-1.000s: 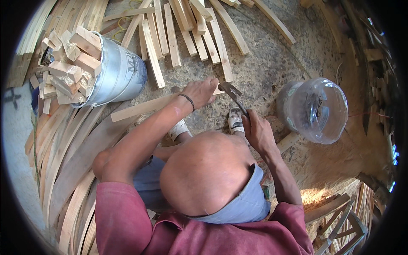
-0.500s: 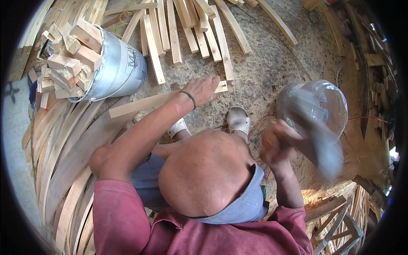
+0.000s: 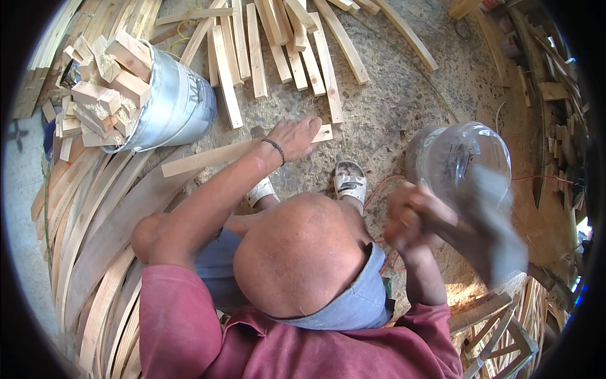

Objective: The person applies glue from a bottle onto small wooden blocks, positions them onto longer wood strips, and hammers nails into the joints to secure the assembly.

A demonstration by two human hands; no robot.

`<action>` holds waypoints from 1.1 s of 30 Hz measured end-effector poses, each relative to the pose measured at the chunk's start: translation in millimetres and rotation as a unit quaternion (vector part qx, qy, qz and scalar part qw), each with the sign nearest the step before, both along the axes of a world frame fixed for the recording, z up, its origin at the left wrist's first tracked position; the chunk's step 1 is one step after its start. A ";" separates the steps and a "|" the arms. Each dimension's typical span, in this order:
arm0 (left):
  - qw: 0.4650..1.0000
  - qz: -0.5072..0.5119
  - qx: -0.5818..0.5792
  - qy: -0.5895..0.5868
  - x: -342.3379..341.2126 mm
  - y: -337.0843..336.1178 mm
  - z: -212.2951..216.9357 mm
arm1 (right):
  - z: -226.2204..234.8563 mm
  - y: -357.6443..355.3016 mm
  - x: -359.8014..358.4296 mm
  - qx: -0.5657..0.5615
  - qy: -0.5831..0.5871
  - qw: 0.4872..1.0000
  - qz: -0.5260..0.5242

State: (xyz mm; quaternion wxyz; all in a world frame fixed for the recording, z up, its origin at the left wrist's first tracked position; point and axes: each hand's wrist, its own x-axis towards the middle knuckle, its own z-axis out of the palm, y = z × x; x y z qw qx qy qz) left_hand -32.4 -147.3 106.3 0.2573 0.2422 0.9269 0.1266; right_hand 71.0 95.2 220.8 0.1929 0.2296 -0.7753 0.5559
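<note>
My left hand [image 3: 291, 136] rests closed over a light wooden strip [image 3: 208, 158] on the floor, near its far end. A small dark spot, perhaps a nail or hole, shows on the strip's tip beyond my fingers. Raised at the right, my right hand [image 3: 413, 215] grips the handle of a hammer [image 3: 495, 234]. Its grey metal head is smeared by motion, so its exact shape is unclear. Behind it, a big clear plastic bottle [image 3: 442, 151] is partly hidden by the hammer.
A metal bucket [image 3: 183, 101] full of short wood offcuts lies tipped at the left. Several drilled strips [image 3: 259, 57] lie ahead. Long curved boards [image 3: 113, 252] are stacked to my left. A metal frame [image 3: 505, 341] and thin strips lie at lower right. Sawdust covers the floor.
My right hand has shifted slightly, and the hammer head has swung right and lower in view. My left hand stays on the wooden strip; the whole view has shifted a little.
</note>
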 end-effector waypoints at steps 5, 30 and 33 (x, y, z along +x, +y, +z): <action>1.000 -0.028 0.003 -0.003 -9.6 7.8 7.9 | -74.6 10.2 -2.7 0.228 -0.427 0.873 -0.060; 0.999 -0.013 0.016 0.045 2.1 0.4 -7.7 | -27.1 24.9 15.6 0.112 -0.172 0.979 0.013; 0.999 -0.014 0.036 0.028 -2.1 8.0 1.2 | -71.7 8.6 -3.0 0.320 -0.430 0.844 -0.020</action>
